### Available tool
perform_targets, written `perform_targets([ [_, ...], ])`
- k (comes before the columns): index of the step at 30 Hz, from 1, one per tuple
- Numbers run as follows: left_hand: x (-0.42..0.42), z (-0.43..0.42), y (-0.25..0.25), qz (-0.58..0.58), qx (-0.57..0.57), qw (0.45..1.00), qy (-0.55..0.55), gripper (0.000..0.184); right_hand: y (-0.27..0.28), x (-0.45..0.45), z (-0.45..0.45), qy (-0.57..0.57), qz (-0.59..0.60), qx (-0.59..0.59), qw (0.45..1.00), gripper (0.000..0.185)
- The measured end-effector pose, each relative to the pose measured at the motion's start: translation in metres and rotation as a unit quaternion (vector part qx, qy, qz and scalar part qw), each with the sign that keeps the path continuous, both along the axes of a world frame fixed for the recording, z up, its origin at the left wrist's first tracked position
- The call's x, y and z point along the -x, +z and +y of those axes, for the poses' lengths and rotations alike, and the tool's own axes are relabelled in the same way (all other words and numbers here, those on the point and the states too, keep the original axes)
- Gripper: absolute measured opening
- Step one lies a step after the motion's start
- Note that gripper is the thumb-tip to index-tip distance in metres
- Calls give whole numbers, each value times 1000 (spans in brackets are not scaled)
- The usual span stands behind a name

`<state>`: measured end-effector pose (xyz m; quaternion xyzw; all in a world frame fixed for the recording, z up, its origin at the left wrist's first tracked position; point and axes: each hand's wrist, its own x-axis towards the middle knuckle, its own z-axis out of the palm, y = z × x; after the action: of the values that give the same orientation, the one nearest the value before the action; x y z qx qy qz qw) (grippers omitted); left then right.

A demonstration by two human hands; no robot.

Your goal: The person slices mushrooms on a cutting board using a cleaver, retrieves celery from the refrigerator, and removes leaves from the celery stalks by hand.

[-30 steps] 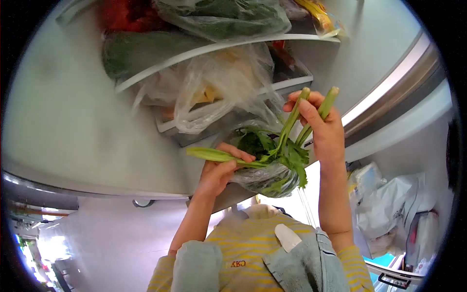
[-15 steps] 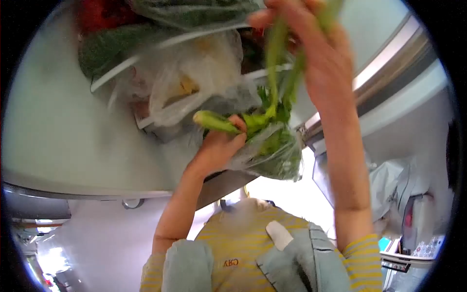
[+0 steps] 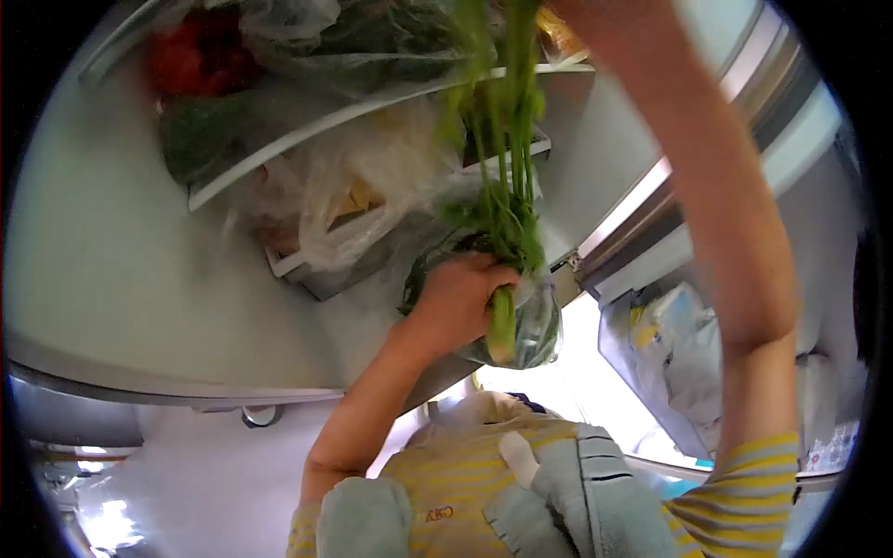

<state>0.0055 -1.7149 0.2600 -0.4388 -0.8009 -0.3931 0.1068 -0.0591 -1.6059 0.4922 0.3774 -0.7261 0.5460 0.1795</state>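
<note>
My left hand is closed around a thick pale-green celery stalk, whose cut end points down toward me. It also bears against a clear plastic bag with dark green leaves inside. Long celery stems run from the bag's mouth up to the top edge, blurred by motion. My right hand is at the top, largely cut off by the frame; the stems reach up to it and its fingers are hidden.
Before me is an open refrigerator with a white-edged shelf. Bagged green vegetables and something red lie on it. Below are a clear bag and a grey bin. To the right, the door shelf holds white plastic bags.
My right hand has moved up, mostly out of frame, and the celery stems now stretch longer above the bag. The stalk in my left hand has swung from pointing left to pointing down.
</note>
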Motion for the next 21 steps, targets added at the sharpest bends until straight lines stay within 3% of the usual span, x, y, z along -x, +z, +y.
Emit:
perform_targets([
  [2, -3, -4, -24, -51, 31, 998, -27, 22, 28, -12, 5, -37, 66, 94, 993, 32],
  [4, -2, -3, -55, -59, 46, 996, -47, 22, 35, -13, 41, -64, 43, 126, 989, 31],
  [5, -4, -6, -46, -48, -7, 997, -55, 16, 39, -17, 56, -78, 43, 145, 985, 31],
  [8, 10, -1, -93, -285, 25, 958, -11, 27, 47, -28, 105, -121, 30, 188, 974, 30],
  [10, 19, 3, -92, -208, 153, 966, 2, 41, 49, -46, 137, -152, 19, 209, 966, 30],
  [12, 28, 0, -130, -176, 128, 974, 57, 40, 48, -71, 165, -188, 10, 233, 954, 30],
  [16, 37, 9, -134, -208, 97, 973, 26, 37, 37, -114, 199, -239, -12, 262, 935, 30],
  [21, 38, 29, -128, -272, -22, 960, -55, 34, 13, -147, 206, -265, -56, 276, 922, 30],
])
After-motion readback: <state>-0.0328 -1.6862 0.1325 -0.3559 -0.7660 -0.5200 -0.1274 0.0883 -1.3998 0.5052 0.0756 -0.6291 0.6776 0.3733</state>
